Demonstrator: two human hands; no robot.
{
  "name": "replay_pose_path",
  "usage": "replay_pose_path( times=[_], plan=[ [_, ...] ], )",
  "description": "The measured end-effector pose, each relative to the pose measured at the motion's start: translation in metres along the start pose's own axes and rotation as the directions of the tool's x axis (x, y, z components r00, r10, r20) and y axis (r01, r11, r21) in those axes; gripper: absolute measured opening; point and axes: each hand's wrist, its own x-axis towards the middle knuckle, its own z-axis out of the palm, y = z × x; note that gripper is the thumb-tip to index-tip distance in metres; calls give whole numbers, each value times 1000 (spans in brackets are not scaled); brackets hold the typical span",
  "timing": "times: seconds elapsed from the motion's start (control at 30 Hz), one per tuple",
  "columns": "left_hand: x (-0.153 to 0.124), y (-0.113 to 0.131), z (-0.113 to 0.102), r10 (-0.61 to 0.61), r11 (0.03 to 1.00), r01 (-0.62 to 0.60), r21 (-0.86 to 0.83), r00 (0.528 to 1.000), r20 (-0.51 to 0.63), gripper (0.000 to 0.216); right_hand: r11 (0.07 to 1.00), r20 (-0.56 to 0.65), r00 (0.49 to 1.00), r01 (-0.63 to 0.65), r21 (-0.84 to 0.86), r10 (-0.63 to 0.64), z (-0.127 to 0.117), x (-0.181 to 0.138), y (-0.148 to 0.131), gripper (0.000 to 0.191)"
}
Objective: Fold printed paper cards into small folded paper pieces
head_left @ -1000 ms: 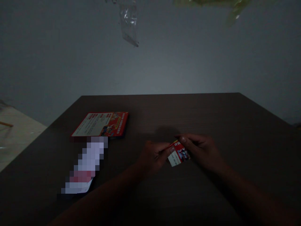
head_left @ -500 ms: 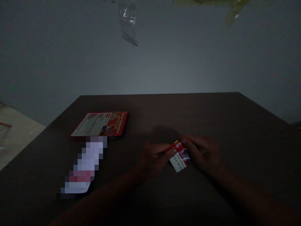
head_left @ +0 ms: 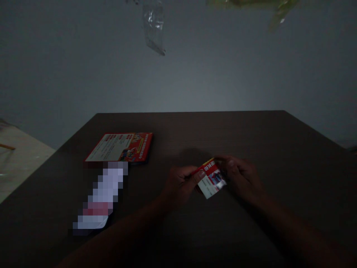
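My left hand (head_left: 182, 186) grips a small stack of printed cards (head_left: 209, 183), with its thumb pressed on the front one. That card has a red band with white lettering, a coloured picture and a pale panel with small print. It is tilted, and a glossy glare lies on its lower right corner. My right hand (head_left: 244, 178) is closed at the stack's upper right edge, fingers curled and thumb off the card's face. Whether a card is pinched in those fingers is hidden in shadow.
On the dark wooden table (head_left: 192, 128), a flat red-and-white printed box (head_left: 118, 149) lies at the left. A blurred-out, phone-like object (head_left: 103, 197) lies just in front of it. Behind stands a grey wall (head_left: 209, 67) with a clear plastic piece (head_left: 154, 28) on it.
My right thumb has come off the card's face and moved right. More of the card's red band and lettering now shows. My left hand keeps its grip.
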Motion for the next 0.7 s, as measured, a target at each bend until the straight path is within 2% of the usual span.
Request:
replay_pose_path(
  times=[0.17, 0.5, 0.6, 0.7],
  plan=[
    [1, -3, -1, -9, 999, 8, -42, 1000, -16, 23, 1000, 38, 999, -7, -18, 8, -1, -1, 1, 24],
    [-1, -1, 1, -16, 996, 14, -90, 1000, -13, 25, 993, -107, 994, 5, -120, -18, 7, -1, -4, 17],
    [1, -2, 1, -39, 992, 36, -125, 999, -23, 26, 999, -107, 993, -47, -27, 44, 9, 0, -4, 18],
    [2, -4, 1, -57, 990, 49, -135, 997, -54, 25, 976, -74, 982, -164, 145, 176, 11, -1, 0, 24]
  ],
)
